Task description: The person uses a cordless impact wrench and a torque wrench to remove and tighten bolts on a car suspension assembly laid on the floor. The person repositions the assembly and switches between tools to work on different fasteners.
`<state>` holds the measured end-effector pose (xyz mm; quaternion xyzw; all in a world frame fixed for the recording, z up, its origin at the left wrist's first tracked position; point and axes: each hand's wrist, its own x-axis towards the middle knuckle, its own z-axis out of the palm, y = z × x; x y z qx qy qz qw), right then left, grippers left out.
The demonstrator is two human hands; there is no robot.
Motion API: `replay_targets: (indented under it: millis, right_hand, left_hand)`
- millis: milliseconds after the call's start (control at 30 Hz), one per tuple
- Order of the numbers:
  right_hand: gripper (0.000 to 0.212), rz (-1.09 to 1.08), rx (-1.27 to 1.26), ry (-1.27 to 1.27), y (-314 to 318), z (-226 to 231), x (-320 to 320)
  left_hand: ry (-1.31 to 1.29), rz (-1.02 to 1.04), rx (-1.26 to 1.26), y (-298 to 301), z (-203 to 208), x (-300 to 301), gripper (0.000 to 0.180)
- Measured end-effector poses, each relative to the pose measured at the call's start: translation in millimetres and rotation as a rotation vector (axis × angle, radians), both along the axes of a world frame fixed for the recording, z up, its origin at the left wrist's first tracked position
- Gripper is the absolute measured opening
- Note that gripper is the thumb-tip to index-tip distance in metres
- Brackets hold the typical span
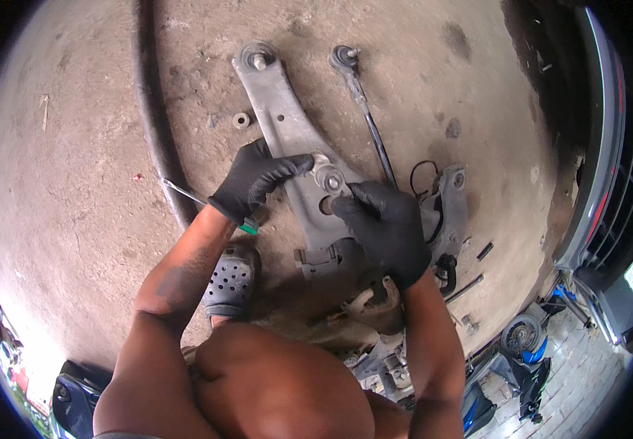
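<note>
A grey metal control arm (pixel 287 110) lies on the concrete floor in front of me, a round bushing at its far end. On its middle sits a ball joint (pixel 329 178) with a stud pointing up. My left hand (pixel 254 179), in a black glove, is closed on the arm's left edge, its thumb against the ball joint's flange. My right hand (pixel 389 227), also gloved, comes from the right with thumb and forefinger closed at the ball joint's right edge. The palm side of both hands is hidden.
A tie rod (pixel 371 121) lies right of the arm, and a small ring-shaped bushing (pixel 241 121) left of it. A screwdriver (pixel 184 192) lies beside the dark hose (pixel 148 80). More metal parts (pixel 449 212) lie at right, near a car bumper (pixel 594 168). My clog (pixel 232 282) is close by.
</note>
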<state>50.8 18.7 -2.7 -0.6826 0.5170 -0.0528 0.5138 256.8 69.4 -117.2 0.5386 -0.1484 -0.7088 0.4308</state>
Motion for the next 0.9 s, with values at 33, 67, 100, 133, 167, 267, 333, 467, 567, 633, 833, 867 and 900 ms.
replay_targets:
  millis: [33,67,100,133,167,267,333,467,567,633,833,867,900]
  right_hand:
    - [0.022,-0.009,0.008,-0.028,1.0,-4.7,-3.3]
    - [0.022,-0.017,0.014,-0.056,2.3,-8.0,-6.1]
    - [0.022,-0.018,0.025,-0.043,0.6,-7.6,-5.3]
    - [0.023,-0.019,0.036,-0.030,-0.1,-6.8,-2.3]
    - [0.023,-0.019,0.046,-0.017,-0.3,-4.7,-3.0]
    - [0.024,0.057,0.054,0.109,-6.5,-3.0,-0.7]
    - [0.030,-0.002,-0.009,-0.122,-3.8,-24.2,-13.0]
    - [0.054,0.077,0.030,-0.274,-12.3,-20.7,0.6]
    - [0.054,0.270,-0.172,-0.152,-19.5,-12.5,2.0]
    - [0.052,0.310,-0.124,-0.054,-26.1,3.3,2.6]
    - [0.043,0.120,-0.040,0.114,-9.2,31.8,-46.6]
    - [0.039,0.017,-0.192,0.008,-0.5,33.6,-52.3]
    - [0.039,0.023,-0.179,-0.005,-1.2,27.0,-48.9]
  left_hand:
    - [0.015,0.006,0.000,0.0,-1.5,-1.8,0.034]
    - [0.078,0.047,-0.025,3.8,-9.6,-3.9,0.036]
    - [0.057,0.028,-0.023,3.5,-8.4,-3.7,0.036]
    - [0.036,0.010,-0.022,3.7,-6.3,-2.8,0.036]
    - [0.015,-0.007,-0.020,4.6,-4.8,-1.4,0.036]
    - [-0.007,-0.042,-0.036,6.0,-8.5,2.4,0.038]
    - [-0.040,-0.094,0.016,4.8,-5.8,3.6,0.039]
    - [-0.269,-0.168,-0.397,9.3,-33.6,5.5,0.036]
    - [-0.093,-0.078,-0.134,7.6,-23.9,3.5,0.033]
    - [-0.013,-0.031,-0.215,12.8,-39.5,6.0,0.035]
    - [0.022,-0.118,-0.071,6.5,-18.6,16.6,0.036]
    - [0.079,-0.138,0.052,5.3,-18.7,20.8,0.038]
    - [0.114,-0.134,0.081,6.0,-19.7,24.1,0.037]
